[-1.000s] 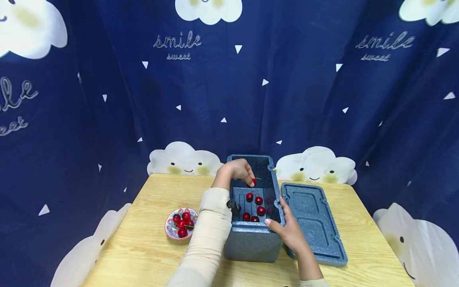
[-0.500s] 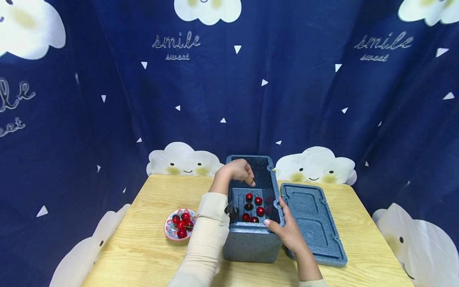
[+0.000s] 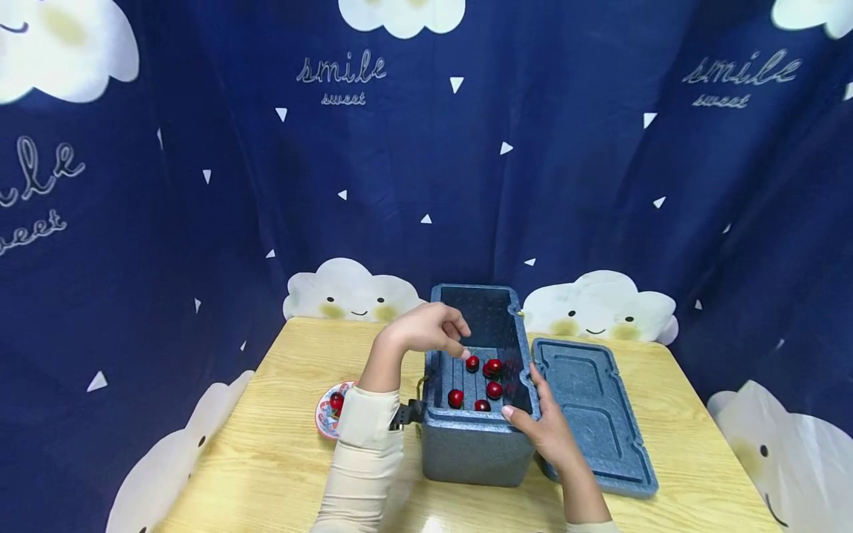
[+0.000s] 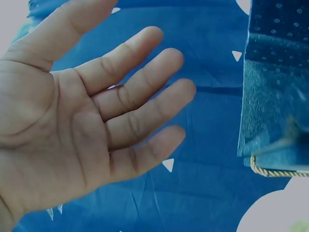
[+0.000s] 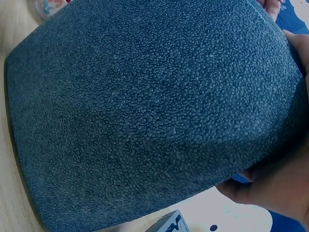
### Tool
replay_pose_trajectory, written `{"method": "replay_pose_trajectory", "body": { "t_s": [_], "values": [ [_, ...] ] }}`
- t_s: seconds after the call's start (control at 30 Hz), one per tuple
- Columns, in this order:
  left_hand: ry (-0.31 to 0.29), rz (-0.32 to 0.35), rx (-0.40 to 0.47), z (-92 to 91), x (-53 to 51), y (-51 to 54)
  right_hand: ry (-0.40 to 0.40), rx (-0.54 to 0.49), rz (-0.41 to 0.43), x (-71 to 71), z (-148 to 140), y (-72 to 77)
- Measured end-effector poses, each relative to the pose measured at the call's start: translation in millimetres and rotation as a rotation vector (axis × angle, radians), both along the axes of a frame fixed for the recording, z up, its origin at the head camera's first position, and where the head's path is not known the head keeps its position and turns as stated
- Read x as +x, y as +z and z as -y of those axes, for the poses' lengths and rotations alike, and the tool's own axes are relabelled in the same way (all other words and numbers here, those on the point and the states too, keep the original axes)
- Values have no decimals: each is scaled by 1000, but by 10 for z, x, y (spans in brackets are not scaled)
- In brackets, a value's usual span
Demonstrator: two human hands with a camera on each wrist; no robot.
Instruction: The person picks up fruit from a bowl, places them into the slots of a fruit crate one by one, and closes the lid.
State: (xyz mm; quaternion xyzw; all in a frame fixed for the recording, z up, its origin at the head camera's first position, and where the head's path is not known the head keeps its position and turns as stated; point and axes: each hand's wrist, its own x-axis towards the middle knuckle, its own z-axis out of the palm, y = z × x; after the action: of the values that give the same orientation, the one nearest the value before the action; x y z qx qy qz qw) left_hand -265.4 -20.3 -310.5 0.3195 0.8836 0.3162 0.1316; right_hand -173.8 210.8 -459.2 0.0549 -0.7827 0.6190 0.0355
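Observation:
A dark blue-grey foam box (image 3: 472,453) stands open-topped on the table, with several red cherries (image 3: 494,390) on its ribbed floor. My left hand (image 3: 432,328) hovers over the box's left rim. Its palm and loosely spread fingers (image 4: 140,123) hold nothing in the left wrist view. With my right hand (image 3: 549,423) I grip the box's near right corner, thumb on the front rim and fingers along the right side. The right wrist view is mostly filled by the box's pebbled outer wall (image 5: 154,106). To the left, a small patterned bowl (image 3: 325,423) holds cherries, partly hidden by my left sleeve.
The matching foam lid (image 3: 589,403) lies flat on the wooden table (image 3: 273,444), just right of the box. A yellowish cord handle (image 4: 275,172) hangs at the box's side. Behind the table hangs a navy curtain (image 3: 400,163) with clouds printed on it.
My left hand let go of a cherry, which dropped among the others in the box. That hand then moved left and its fingers loosened. My right hand stays on the box corner.

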Motion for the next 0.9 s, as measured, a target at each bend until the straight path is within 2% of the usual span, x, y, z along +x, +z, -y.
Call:
{"method": "replay_pose_trajectory", "body": {
  "t_s": [0.23,0.4,0.5,0.63,0.77,0.9],
  "values": [
    [-14,17,160,193,128,-173,-15,41,12,-2,-12,7],
    [11,19,273,370,243,-317,-16,54,18,-9,-18,-2],
    [56,7,312,484,320,-406,-16,43,32,-12,-9,-12],
    [152,-31,358,614,411,-552,-12,38,39,-14,4,-10],
    [248,-53,422,705,501,-746,-9,33,26,-15,13,5],
    [323,-37,444,767,602,-957,-9,28,25,-17,12,8]
  ]
}}
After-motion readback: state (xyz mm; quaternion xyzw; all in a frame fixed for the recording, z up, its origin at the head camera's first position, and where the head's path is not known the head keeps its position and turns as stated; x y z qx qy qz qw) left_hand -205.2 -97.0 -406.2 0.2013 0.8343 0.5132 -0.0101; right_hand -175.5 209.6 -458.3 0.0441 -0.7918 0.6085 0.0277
